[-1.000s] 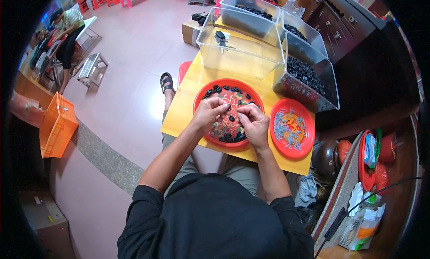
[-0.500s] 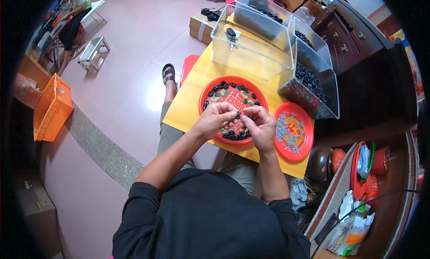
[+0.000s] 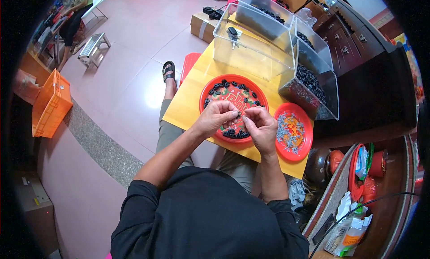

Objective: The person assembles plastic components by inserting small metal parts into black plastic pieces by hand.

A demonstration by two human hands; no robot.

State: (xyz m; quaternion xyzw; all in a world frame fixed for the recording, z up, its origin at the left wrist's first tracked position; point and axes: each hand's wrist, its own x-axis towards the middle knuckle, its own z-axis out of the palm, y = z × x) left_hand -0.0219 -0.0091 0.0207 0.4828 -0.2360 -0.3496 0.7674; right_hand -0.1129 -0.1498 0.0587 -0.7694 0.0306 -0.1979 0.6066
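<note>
Over the large red round tray (image 3: pixel 203 91), my left hand (image 3: pixel 218 117) pinches a small black part (image 3: pixel 238 115) between thumb and fingers. My right hand (image 3: pixel 260 126) is close beside it, thumb and fingertips pressed together at that part; whatever they hold is too small to make out. Several black ring-like pieces (image 3: pixel 235 134) lie along the near rim of the tray, with more around its far rim. To the right, a smaller red plate (image 3: pixel 307 142) bears many thin grey pieces (image 3: pixel 285 129).
A yellow board (image 3: pixel 186 104) supports the trays. Beyond stand clear plastic bins (image 3: pixel 255 53), some with black parts (image 3: pixel 309 82); one has a key (image 3: pixel 233 33) in view. A shelf with packages (image 3: pixel 351 232) is at right. Another person (image 3: pixel 78 12) sits far left.
Both hands stay above the tray with almost the same grip. The right fingertips have shifted very slightly; the whole view has moved a little.
</note>
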